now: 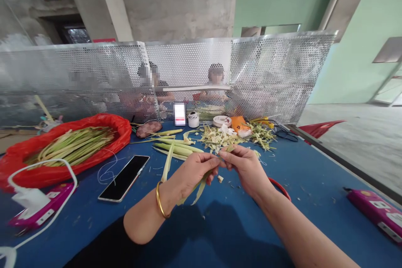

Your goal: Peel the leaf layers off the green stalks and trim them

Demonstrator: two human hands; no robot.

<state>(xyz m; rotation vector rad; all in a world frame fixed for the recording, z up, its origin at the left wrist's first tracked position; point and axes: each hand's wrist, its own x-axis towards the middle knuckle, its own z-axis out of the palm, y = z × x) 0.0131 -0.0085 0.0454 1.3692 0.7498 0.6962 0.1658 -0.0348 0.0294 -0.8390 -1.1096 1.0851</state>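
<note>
My left hand (pixel 193 171), with a gold bangle on its wrist, is closed around a pale green leaf strip (pixel 199 192). The loose ends of this strip hang below the palm. Close beside it, my right hand (pixel 246 165) pinches the other end of the leaf between thumb and fingers. The fingertips of both hands nearly meet, and they partly hide the leaf. Just beyond the hands, several broader green leaves (pixel 177 148) lie on the blue table (pixel 314 217). A heap of leaf scraps (pixel 215 136) spreads behind my right hand.
A red plastic bag (pixel 121 125) of long leaf strips sits left. Nearby lie a black-screened phone (pixel 125 178) and a purple power strip (pixel 55 201); another power strip (pixel 377 213) is at right. A lit phone (pixel 180 114) stands before the perforated metal screen (pixel 191 58), with people behind.
</note>
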